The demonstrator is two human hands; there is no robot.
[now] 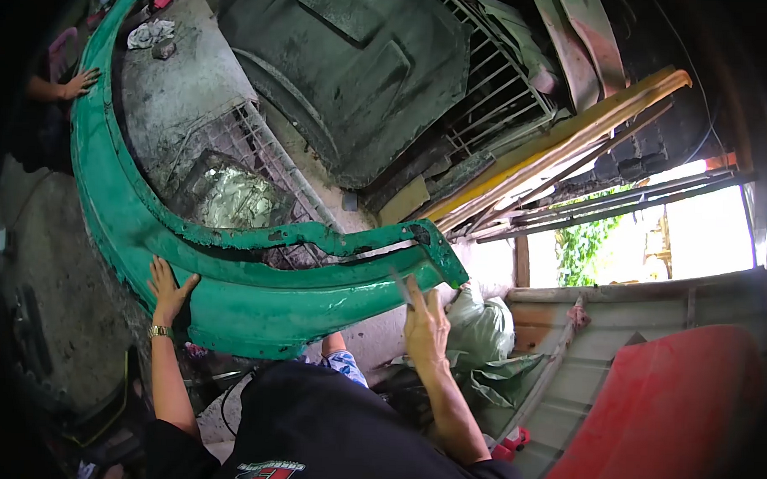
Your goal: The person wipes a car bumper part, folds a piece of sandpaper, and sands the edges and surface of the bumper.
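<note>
A long curved green panel (254,307) runs from the upper left down to the middle of the view, with chipped, rusty edges. My left hand (170,291), with a watch at its wrist, lies on the panel's lower part, fingers spread. Near the panel's right end, my right hand (426,324) has its fingers closed around a thin, flat piece, blurred and too small to name, against the green surface. At the upper left, another person's hand (81,84) rests on the panel's far part.
Behind the panel are a dark sheet (347,78), a metal grille (498,91) and a yellow bar (564,144). A red panel (656,409) stands at the lower right, near a whitish sack (484,326). Crumpled foil (237,198) lies beyond the panel.
</note>
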